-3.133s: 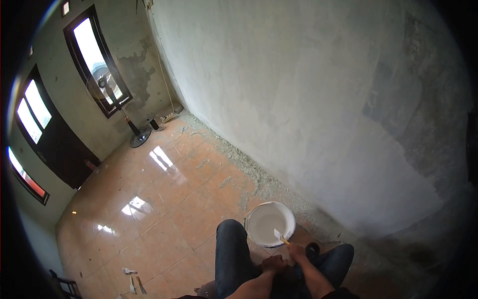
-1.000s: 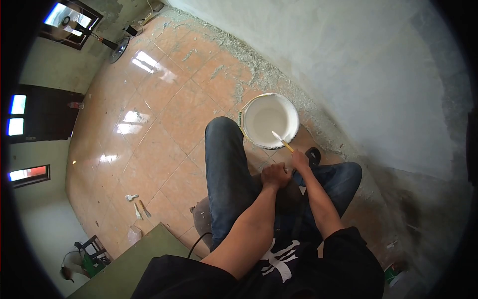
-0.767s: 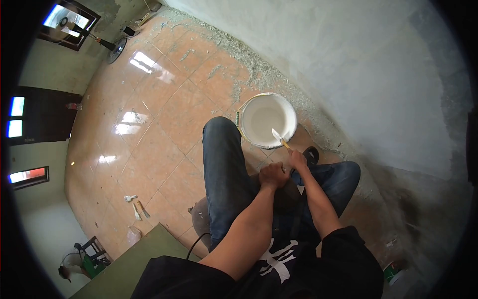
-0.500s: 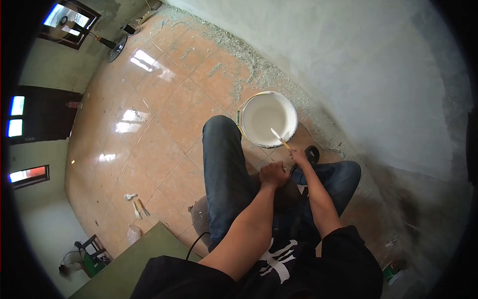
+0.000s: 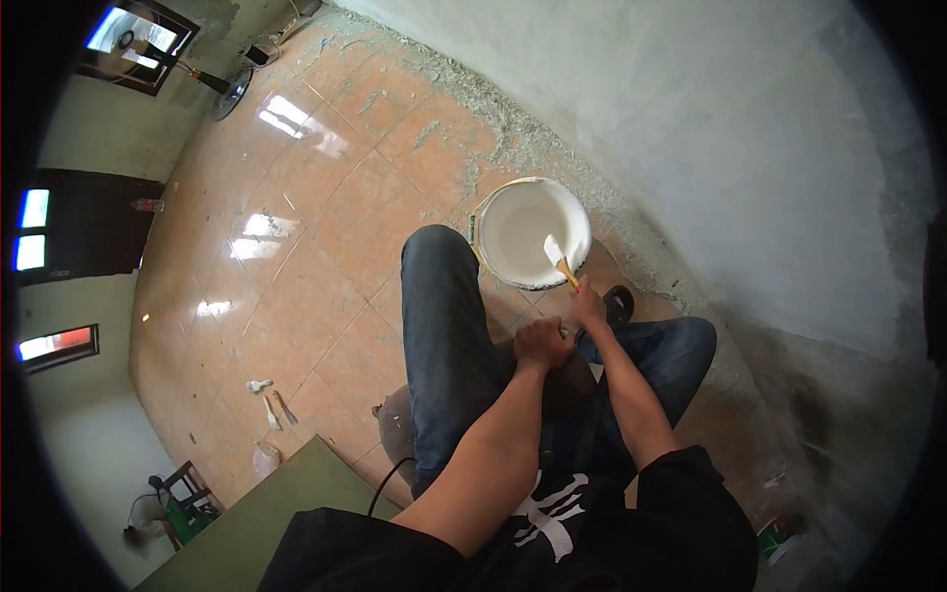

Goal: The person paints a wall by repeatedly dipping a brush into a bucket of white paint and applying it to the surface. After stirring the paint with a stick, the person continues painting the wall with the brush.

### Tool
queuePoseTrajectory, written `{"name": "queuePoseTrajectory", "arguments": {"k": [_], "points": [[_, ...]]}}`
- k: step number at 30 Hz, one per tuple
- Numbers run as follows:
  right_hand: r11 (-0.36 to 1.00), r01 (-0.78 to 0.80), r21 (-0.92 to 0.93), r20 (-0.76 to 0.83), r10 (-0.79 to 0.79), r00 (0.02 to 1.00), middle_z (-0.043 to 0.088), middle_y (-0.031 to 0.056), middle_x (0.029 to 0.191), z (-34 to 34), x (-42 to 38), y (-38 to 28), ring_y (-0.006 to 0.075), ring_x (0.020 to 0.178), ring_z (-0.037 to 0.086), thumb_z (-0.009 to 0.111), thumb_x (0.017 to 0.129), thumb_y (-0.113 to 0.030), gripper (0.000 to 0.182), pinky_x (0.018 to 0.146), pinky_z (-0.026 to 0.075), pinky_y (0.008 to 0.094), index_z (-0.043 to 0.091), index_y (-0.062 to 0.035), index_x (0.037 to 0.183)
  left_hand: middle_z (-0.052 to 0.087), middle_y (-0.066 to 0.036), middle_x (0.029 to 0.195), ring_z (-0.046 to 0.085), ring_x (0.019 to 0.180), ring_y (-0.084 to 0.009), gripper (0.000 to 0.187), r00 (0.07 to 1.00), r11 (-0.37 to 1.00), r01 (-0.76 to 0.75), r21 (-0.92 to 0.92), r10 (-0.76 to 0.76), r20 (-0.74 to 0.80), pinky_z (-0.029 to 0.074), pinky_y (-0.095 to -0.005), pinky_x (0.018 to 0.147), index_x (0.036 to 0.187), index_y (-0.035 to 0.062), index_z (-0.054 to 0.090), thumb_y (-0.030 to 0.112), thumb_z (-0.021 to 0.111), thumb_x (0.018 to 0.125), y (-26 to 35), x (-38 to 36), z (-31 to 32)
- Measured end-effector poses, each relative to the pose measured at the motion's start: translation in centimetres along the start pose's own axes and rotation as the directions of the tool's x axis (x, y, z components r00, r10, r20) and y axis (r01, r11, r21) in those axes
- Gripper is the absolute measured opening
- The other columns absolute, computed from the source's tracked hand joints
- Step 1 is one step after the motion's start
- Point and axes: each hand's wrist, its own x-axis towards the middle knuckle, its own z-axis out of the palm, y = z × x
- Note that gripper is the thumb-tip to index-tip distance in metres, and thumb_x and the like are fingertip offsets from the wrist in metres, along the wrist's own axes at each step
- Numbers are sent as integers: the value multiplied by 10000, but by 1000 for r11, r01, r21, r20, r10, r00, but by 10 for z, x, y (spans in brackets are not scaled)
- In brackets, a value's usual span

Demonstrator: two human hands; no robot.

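A white bucket with pale liquid inside stands on the tiles beyond my knees. My right hand is closed round the handle of a paintbrush near the bucket's close rim. The brush's broad, white-coated bristles point up and left over the bucket's opening, and part of its yellow handle shows. Closer to my body, my left hand is curled into a fist between my legs. Something small and greyish seems to show by its thumb, but I cannot make out what.
Scrapings lie along the foot of the pale wall to the right. Several brush-like tools lie on the floor at left, near a green board. A fan stands far left.
My right hand has turned the brush, so its broad face shows instead of its narrow edge. The bristle end has shifted slightly right and up. My left hand stays put.
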Motion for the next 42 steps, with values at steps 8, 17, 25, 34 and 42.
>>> {"name": "queuePoseTrajectory", "arguments": {"k": [8, 17, 25, 34, 42], "points": [[983, -8, -185, 124, 31, 992, 642, 212, 877, 1, -5, -3, 400, 845, 623, 478, 910, -251, 237, 709, 486, 501, 468, -35, 1008, 662, -168, 835, 645, 832, -336, 299, 999, 999, -37, 21, 38, -31, 495, -423, 781, 825, 89, 670, 353, 557, 741, -3, 2, 4], [979, 86, -186, 72, -74, 995, 640, 214, 812, 4, -6, -5, 411, 793, 627, 466, 915, -254, 228, 693, 478, 512, 467, -38, 987, 665, -163, 822, 647, 818, -335, 297, 998, 999, -48, 24, 48, -40, 493, -422, 784, 819, 93, 670, 357, 561, 735, -5, 2, 7], [975, 93, -201, 99, -74, 992, 638, 212, 800, 9, -4, -1, 406, 771, 628, 463, 915, -247, 221, 678, 478, 510, 457, -37, 983, 661, -165, 876, 634, 875, -337, 305, 1000, 1000, -11, 26, 11, 13, 487, -433, 802, 854, 113, 658, 377, 551, 745, -1, 0, 0], [949, 179, -260, 123, -151, 981, 643, 180, 729, 22, -4, 17, 368, 700, 642, 424, 882, -212, 257, 587, 499, 475, 490, 4, 1005, 656, -168, 938, 625, 920, -340, 346, 999, 999, 13, 39, -14, 48, 483, -433, 821, 901, 123, 669, 403, 527, 756, 1, 1, -1], [994, 79, 78, -91, -72, 993, 635, 223, 885, -20, -13, -6, 419, 839, 602, 418, 909, -252, 315, 710, 459, 517, 502, 13, 1056, 660, -153, 970, 622, 949, -341, 393, 1000, 995, 2, 103, -5, 30, 480, -427, 849, 961, 153, 677, 442, 518, 748, -6, 2, 0]]}}
